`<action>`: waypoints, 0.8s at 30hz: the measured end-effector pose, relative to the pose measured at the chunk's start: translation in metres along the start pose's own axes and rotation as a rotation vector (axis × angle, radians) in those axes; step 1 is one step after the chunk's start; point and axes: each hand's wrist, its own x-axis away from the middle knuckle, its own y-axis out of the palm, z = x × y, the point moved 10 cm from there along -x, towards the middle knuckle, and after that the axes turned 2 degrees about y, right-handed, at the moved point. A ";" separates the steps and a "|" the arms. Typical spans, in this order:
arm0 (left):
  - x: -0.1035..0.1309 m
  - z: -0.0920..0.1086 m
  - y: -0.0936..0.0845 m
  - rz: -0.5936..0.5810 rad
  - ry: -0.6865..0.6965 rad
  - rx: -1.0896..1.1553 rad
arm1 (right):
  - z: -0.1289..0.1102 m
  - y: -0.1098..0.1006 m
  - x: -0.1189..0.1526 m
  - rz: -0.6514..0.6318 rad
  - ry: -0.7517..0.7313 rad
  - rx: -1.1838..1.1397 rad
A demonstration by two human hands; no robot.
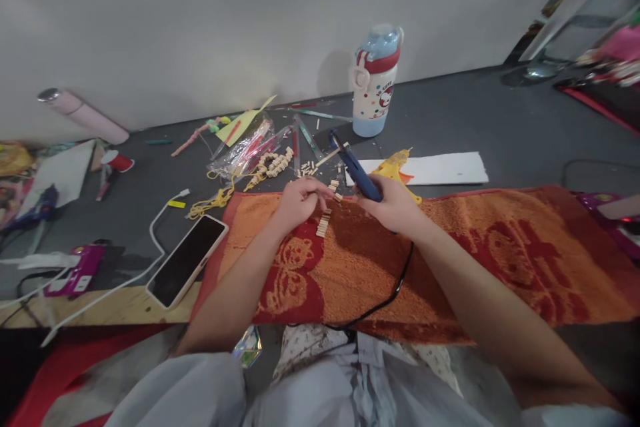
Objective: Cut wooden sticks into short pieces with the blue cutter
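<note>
My right hand (393, 203) is wrapped round a dark blue hand tool (357, 170) with a long body and a curved far end; its exact kind is unclear. Against that far end shows a thin pale stick (330, 156). Just left of the tool, my left hand (303, 201) has its fingers bent and drawn together; whatever they may pinch is too small to make out. Below these fingertips a short row of small wooden pieces (324, 223) lies on the orange and red towel (370, 280). More cut pieces (309, 169) are scattered beyond the left hand.
Behind the hands stand a bottle (375, 90), a white board (445, 169) and a yellow tool (395, 165). Leftward lie a beaded string (270, 168), plastic packets (245, 150), a phone (187, 260) and a white cable (159, 240). A black cord (395, 293) crosses the towel.
</note>
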 end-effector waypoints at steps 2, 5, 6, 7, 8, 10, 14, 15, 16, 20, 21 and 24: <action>0.000 -0.001 -0.008 0.046 0.036 -0.123 | 0.007 -0.004 -0.003 0.028 0.033 0.002; 0.001 -0.009 -0.022 0.149 -0.001 -0.196 | 0.015 -0.014 -0.005 0.120 0.065 0.093; 0.002 -0.014 -0.028 0.200 -0.047 -0.192 | 0.015 -0.018 -0.005 0.154 0.061 0.139; 0.004 -0.020 -0.036 0.260 -0.099 -0.180 | 0.014 -0.020 -0.004 0.181 0.053 0.186; 0.007 -0.024 -0.043 0.323 -0.141 -0.171 | 0.013 -0.022 -0.004 0.196 0.047 0.229; 0.012 -0.026 -0.057 0.438 -0.159 -0.171 | 0.012 -0.020 -0.003 0.191 0.045 0.300; 0.014 -0.008 -0.068 0.529 -0.005 -0.243 | 0.005 -0.012 0.000 0.149 0.012 0.415; 0.013 -0.003 -0.066 0.508 0.036 -0.272 | 0.002 -0.009 0.001 0.137 -0.010 0.435; 0.011 0.003 -0.061 0.473 0.076 -0.309 | -0.001 -0.006 0.001 0.124 -0.030 0.454; 0.007 0.019 -0.035 0.295 0.202 -0.481 | -0.006 0.008 0.004 0.054 -0.088 0.524; 0.007 0.020 -0.029 0.263 0.222 -0.518 | -0.006 0.010 0.005 0.036 -0.093 0.535; 0.008 0.017 -0.019 0.209 0.228 -0.584 | -0.006 0.015 0.006 0.001 -0.089 0.535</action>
